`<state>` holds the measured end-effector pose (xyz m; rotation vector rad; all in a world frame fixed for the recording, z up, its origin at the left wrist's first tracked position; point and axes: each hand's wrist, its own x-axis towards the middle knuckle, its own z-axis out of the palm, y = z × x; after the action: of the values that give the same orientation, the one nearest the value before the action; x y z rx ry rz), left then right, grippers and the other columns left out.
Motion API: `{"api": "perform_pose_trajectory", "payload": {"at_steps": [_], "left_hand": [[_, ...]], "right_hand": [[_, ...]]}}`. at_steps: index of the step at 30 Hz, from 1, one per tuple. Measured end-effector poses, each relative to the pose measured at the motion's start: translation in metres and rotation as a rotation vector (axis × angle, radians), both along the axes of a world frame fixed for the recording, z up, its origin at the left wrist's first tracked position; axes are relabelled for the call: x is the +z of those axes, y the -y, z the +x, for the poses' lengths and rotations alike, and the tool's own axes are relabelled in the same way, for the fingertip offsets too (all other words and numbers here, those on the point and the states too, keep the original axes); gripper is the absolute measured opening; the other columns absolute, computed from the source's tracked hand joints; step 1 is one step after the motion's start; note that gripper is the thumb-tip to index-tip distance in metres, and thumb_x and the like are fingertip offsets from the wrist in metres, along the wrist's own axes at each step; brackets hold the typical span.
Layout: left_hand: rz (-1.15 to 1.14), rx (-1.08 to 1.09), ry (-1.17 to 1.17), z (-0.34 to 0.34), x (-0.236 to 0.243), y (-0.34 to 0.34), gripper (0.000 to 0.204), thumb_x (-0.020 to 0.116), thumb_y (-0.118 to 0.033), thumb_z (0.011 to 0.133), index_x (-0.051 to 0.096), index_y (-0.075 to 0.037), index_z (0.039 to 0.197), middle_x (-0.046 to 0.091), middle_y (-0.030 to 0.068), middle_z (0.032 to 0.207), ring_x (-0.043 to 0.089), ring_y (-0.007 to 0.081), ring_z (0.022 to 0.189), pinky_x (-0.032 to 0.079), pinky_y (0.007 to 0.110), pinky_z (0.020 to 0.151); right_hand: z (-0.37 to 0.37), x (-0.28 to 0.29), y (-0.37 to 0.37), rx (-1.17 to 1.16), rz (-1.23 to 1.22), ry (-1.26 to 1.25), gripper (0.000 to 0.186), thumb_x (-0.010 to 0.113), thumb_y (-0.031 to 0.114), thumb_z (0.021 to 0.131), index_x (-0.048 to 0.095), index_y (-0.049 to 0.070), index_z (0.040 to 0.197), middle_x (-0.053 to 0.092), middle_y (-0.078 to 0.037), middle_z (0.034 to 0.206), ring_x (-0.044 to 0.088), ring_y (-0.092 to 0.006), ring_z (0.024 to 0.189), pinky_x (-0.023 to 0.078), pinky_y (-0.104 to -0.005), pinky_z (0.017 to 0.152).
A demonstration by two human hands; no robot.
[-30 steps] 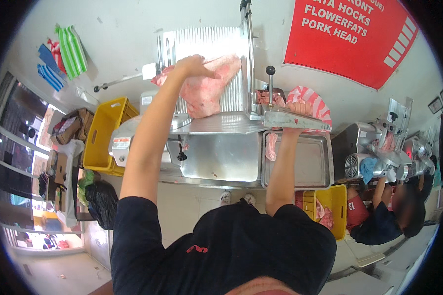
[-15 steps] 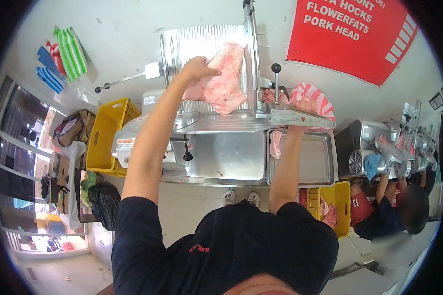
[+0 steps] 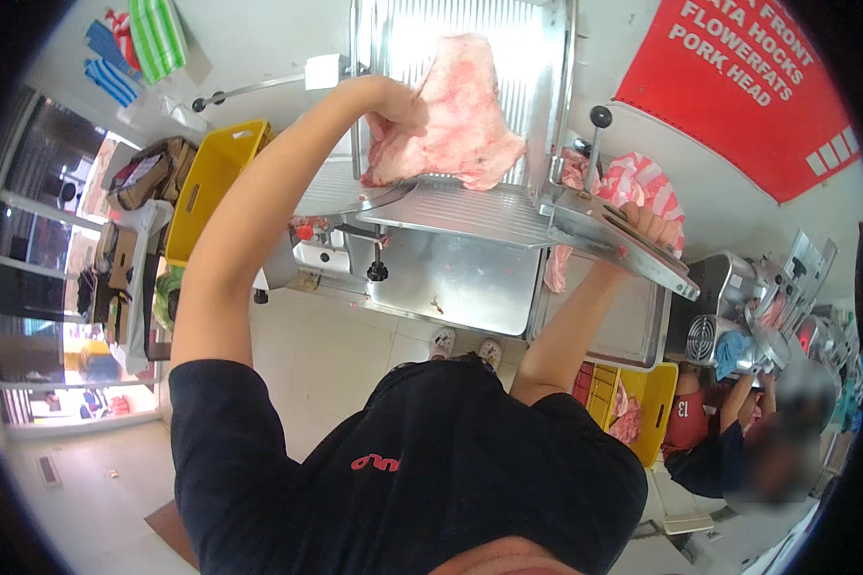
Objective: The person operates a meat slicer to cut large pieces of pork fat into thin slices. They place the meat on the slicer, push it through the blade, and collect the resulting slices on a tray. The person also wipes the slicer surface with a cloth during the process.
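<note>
A broad pale-pink slab of pork fat or skin (image 3: 455, 115) lies against the ridged plate (image 3: 523, 57) of a metal slicer. My left hand (image 3: 395, 103) grips its left edge, with several fingertips hidden by the meat. The slab's lower left corner reaches the slicer's round blade area (image 3: 355, 195). My right hand (image 3: 648, 226) is closed around the metal carriage arm (image 3: 623, 240) at the slicer's right side. Just beyond this hand sits a red-and-white striped bag (image 3: 642, 177). More pieces of meat (image 3: 575, 168) show beside a black-knobbed lever (image 3: 599, 117).
Below the slicer is a metal surface (image 3: 451, 278) with a small scrap on it. To its right stands a metal tray (image 3: 599, 311) with a meat strip (image 3: 557, 270) at its edge. Yellow crates (image 3: 657, 412) stand at right and left (image 3: 211, 177). A co-worker sits by another slicer (image 3: 724, 287).
The view has shifted, so the slicer appears higher. My left elbow has swung outward, and the slab now overlaps the blade area. My right hand keeps its hold on the carriage arm.
</note>
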<state>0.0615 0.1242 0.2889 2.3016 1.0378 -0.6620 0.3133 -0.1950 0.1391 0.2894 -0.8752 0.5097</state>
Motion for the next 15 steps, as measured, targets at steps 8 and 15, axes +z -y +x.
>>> {"api": "perform_pose_trajectory", "payload": {"at_steps": [8, 15], "left_hand": [[0.463, -0.389, -0.194, -0.009, 0.011, 0.04, 0.038, 0.054, -0.05, 0.096, 0.07, -0.03, 0.123, 0.071, 0.0, 0.119, 0.068, 0.0241, 0.11, 0.055, 0.041, 0.086], [0.727, -0.584, -0.112, -0.017, -0.016, 0.035, 0.037, 0.053, -0.051, 0.096, 0.072, -0.028, 0.117, 0.073, 0.0029, 0.113, 0.07, 0.0249, 0.104, 0.056, 0.045, 0.084]], "right_hand": [[-0.007, 0.009, 0.012, -0.052, -0.11, 0.04, 0.04, 0.037, 0.029, 0.105, 0.043, 0.018, 0.067, 0.039, 0.003, 0.055, 0.03, -0.0123, 0.054, 0.03, -0.0312, 0.063], [-0.029, 0.033, 0.021, -0.126, -0.234, 0.139, 0.049, 0.024, 0.032, 0.106, 0.036, 0.018, 0.061, 0.033, 0.002, 0.054, 0.027, -0.0156, 0.055, 0.029, -0.0365, 0.064]]}}
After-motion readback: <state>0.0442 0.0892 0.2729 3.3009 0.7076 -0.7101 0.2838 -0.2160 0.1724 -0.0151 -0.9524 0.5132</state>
